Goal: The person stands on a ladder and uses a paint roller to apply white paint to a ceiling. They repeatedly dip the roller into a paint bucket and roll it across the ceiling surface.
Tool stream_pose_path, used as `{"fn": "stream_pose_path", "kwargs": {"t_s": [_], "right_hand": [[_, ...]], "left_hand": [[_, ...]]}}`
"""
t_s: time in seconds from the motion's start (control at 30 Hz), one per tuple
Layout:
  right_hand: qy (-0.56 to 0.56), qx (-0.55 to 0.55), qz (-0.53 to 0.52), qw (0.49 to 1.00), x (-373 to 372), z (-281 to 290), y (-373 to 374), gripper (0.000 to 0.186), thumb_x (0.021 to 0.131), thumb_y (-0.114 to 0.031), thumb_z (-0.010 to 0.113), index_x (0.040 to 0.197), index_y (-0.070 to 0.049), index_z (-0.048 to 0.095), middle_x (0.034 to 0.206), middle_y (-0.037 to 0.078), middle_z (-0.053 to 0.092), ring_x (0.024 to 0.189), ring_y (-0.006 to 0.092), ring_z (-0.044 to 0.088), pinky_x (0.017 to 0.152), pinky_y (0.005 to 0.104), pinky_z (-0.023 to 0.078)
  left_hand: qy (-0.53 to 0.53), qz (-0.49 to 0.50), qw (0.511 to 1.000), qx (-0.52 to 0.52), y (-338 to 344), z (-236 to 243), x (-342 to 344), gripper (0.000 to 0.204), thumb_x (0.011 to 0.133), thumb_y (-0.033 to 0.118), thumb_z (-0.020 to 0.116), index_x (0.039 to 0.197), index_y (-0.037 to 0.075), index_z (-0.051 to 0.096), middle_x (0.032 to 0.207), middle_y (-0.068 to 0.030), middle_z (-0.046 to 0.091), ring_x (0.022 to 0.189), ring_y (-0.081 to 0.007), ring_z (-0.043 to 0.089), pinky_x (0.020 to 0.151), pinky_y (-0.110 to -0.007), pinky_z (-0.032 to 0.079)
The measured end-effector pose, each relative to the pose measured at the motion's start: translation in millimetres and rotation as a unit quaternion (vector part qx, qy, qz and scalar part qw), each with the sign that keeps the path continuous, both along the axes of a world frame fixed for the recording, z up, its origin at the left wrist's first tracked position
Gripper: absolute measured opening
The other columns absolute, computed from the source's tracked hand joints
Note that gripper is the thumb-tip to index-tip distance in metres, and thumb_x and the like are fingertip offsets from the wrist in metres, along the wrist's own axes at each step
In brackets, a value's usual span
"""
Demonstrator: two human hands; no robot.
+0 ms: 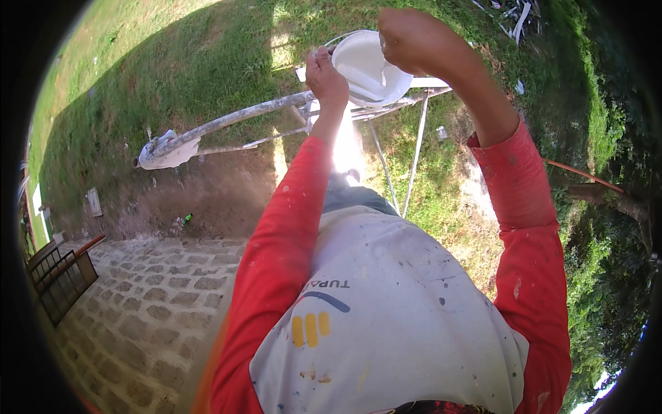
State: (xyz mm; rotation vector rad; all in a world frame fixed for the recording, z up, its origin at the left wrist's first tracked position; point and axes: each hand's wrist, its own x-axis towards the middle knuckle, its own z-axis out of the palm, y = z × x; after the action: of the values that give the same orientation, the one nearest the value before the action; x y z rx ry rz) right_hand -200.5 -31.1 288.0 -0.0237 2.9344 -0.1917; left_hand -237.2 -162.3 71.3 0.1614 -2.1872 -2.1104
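A white plastic bucket (365, 72) with white liquid in it sits high in the view, over the metal scaffold rail (241, 114). My left hand (327, 83) is closed at the bucket's left edge, gripping it near the rim. My right hand (414, 45) is a closed fist over the bucket's right side; whatever it holds is hidden behind the fingers. Both forearms are in red sleeves, above a paint-spotted white shirt.
A white cloth or bag (169, 155) hangs at the rail's left end, with thin metal braces (417, 155) below the bucket. Grass, dirt and stone paving (158, 310) lie far below. A dark railing (58, 279) stands at left, foliage and a branch (620, 196) at right.
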Motion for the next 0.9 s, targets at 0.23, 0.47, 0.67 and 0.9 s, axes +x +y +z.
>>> {"fn": "stream_pose_path", "kwargs": {"t_s": [0.23,0.47,0.67,0.9], "right_hand": [[0.013,0.049,-0.011,0.999,-33,-26,-15,0.015,0.083,-0.002,0.064,0.091,0.007,0.072,0.092,0.029,0.072,0.084,0.0426,0.073,0.074,0.0495,0.058],[-0.054,0.049,0.009,0.997,-21,1,-11,0.022,0.077,-0.004,0.062,0.090,0.006,0.077,0.091,0.027,0.074,0.086,0.0425,0.074,0.075,0.0500,0.059],[-0.011,0.025,-0.007,1.000,-21,-6,-16,0.025,0.077,-0.003,0.061,0.094,0.005,0.076,0.096,0.028,0.074,0.088,0.0426,0.073,0.075,0.0510,0.058],[-0.050,0.066,-0.006,0.997,-8,11,-13,0.025,0.078,-0.006,0.060,0.093,0.003,0.079,0.094,0.029,0.074,0.090,0.0417,0.074,0.079,0.0488,0.059]], "left_hand": [[0.012,-0.010,0.999,0.039,0,1,1,0.043,0.113,0.040,0.049,0.100,0.004,0.069,0.084,-0.0108,0.069,0.077,-0.0241,0.064,0.073,-0.041,0.050],[0.019,-0.005,0.998,0.052,2,-7,-6,0.042,0.112,0.039,0.050,0.098,0.003,0.067,0.081,-0.0103,0.066,0.073,-0.0235,0.060,0.071,-0.041,0.049],[0.008,-0.003,0.999,0.041,3,-2,-7,0.042,0.112,0.038,0.051,0.096,0.002,0.066,0.080,-0.0101,0.065,0.072,-0.0239,0.059,0.071,-0.041,0.048],[0.000,0.000,1.000,0.031,3,-2,-10,0.042,0.112,0.038,0.051,0.097,0.003,0.067,0.082,-0.0111,0.068,0.074,-0.0240,0.061,0.071,-0.041,0.049]]}}
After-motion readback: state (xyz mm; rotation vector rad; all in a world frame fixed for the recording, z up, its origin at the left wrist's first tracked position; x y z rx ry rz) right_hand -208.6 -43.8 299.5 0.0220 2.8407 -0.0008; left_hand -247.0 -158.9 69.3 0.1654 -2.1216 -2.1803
